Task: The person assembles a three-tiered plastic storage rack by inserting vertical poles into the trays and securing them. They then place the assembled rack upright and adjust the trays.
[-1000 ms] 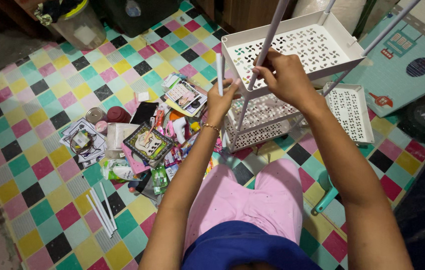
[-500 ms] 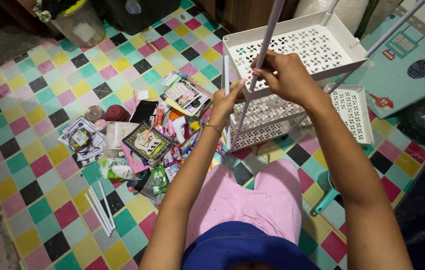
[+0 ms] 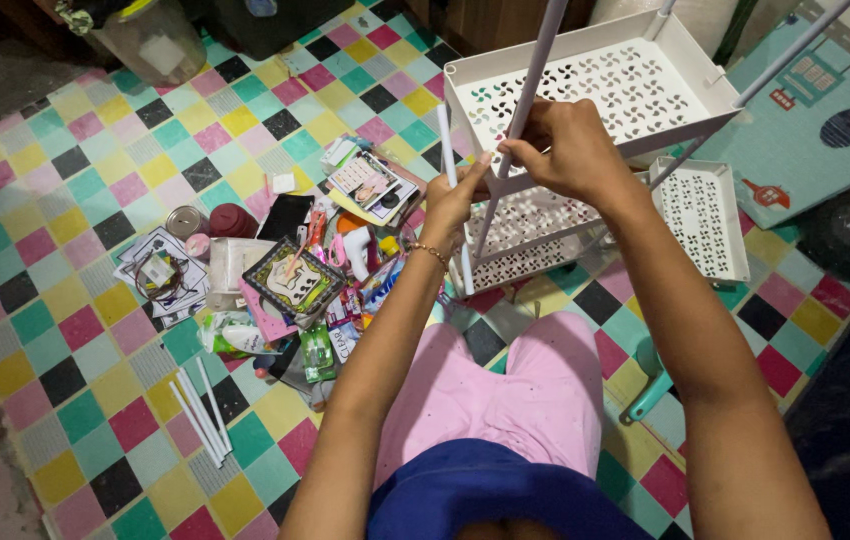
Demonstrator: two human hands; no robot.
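— What do we have in our hands?

— Our right hand point(image 3: 570, 150) grips a long white pole point(image 3: 535, 75), its fingers curled tight around it, just above the near rim of the top tray point(image 3: 680, 45) of the white plastic rack point(image 3: 545, 215). The pole leans up and away towards the top of the view.

— And the left?

— Our left hand point(image 3: 455, 200) is closed around a shorter white tube point(image 3: 448, 160) at the rack's near left corner, thumb and fingers pinching it. The tube stands nearly upright. A thin bracelet point(image 3: 430, 252) sits on that wrist.

— Where does the rack stand?

— On the chequered floor mat point(image 3: 65, 300), right in front of our knees, which are in pink trousers point(image 3: 495, 385). We see two perforated trays stacked, and a third loose tray point(image 3: 705, 215) lies beside them on the right.

— What else lies around?

— To the left of our left arm, a heap of small packets and cards point(image 3: 295, 280) covers the mat. Nearer its left edge, a few spare white tubes point(image 3: 200, 410) lie side by side. A clear plastic tub point(image 3: 150, 40) stands at the mat's far left corner.
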